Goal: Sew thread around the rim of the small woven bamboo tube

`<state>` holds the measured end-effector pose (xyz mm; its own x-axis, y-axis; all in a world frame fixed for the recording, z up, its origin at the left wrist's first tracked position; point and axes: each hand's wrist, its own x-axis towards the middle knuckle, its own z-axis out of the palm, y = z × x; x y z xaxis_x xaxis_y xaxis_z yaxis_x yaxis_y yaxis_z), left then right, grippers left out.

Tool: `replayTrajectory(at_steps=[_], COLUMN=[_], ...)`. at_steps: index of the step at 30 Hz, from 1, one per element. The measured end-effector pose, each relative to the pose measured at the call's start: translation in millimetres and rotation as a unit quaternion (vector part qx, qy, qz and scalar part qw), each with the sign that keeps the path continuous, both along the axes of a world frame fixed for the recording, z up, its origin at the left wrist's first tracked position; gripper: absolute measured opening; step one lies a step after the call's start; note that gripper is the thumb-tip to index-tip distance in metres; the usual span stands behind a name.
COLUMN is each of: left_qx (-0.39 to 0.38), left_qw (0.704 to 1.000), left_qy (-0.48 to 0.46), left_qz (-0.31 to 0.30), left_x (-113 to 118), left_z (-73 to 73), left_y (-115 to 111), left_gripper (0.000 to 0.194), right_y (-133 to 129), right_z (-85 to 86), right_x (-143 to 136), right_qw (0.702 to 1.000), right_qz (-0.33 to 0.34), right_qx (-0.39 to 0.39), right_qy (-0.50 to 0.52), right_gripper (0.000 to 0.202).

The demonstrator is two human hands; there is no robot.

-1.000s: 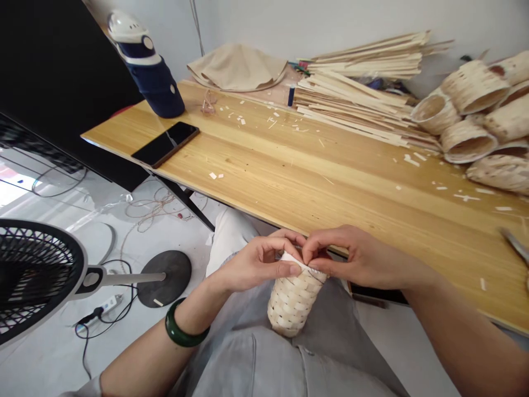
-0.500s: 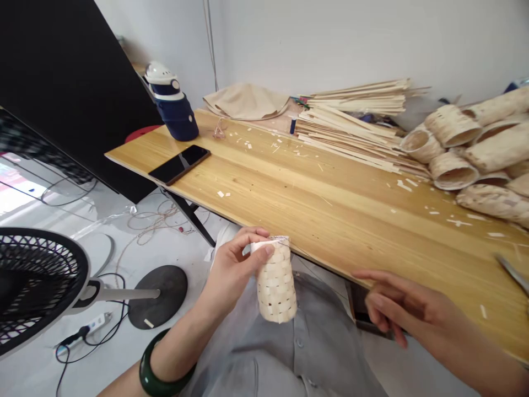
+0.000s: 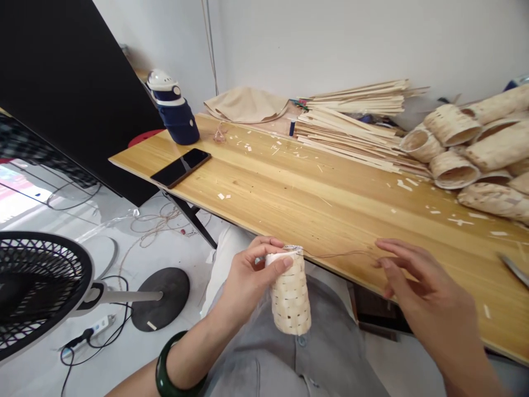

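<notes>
My left hand [image 3: 258, 275] is closed on the rim of a small woven wood-strip basket [image 3: 291, 300], thumb on the outside and fingers over the top edge. The basket hangs nearly upright above my lap. Dark stitching shows along its rim. From there a thin thread [image 3: 339, 255] runs nearly level to my right hand [image 3: 417, 281], which is held over the table's front edge. Its thumb and fingers close on the thread's end; whether a needle is there is too small to tell.
On the wooden table [image 3: 264, 193] lie a phone [image 3: 182, 167], a blue jug [image 3: 177, 118], bundled wood strips [image 3: 351, 132], woven cylinders [image 3: 454, 165], a thread spool [image 3: 292, 128] and scraps. A metal blade [image 3: 512, 268] lies at right. A fan [image 3: 41, 286] stands at left.
My right hand has moved up and slightly right, and the thread now stretches between it and the basket. My left hand and the basket have shifted a little right and down in view.
</notes>
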<state>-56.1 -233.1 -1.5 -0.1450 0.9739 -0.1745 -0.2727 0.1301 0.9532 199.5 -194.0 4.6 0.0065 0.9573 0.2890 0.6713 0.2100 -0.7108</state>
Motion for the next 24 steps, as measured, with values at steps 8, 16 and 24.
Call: replayTrajectory(at_steps=[8, 16, 24], left_qx=[0.014, 0.020, 0.039], left_qw=[1.000, 0.997, 0.991], left_qy=[0.023, 0.054, 0.130], left_qz=[-0.009, -0.047, 0.004], left_x=[3, 6, 9], left_z=[-1.6, 0.3, 4.5], left_y=[-2, -7, -5], left_gripper=[0.011, 0.010, 0.009], right_y=[-4, -1, -36], right_z=[10.4, 1.6, 17.6], right_x=[-38, -72, -54], right_qw=[0.926, 0.891, 0.912], right_qz=[0.106, 0.243, 0.274], right_qx=[0.288, 0.339, 0.299], right_qy=[-0.218, -0.177, -0.064], right_gripper=[0.023, 0.018, 0.030])
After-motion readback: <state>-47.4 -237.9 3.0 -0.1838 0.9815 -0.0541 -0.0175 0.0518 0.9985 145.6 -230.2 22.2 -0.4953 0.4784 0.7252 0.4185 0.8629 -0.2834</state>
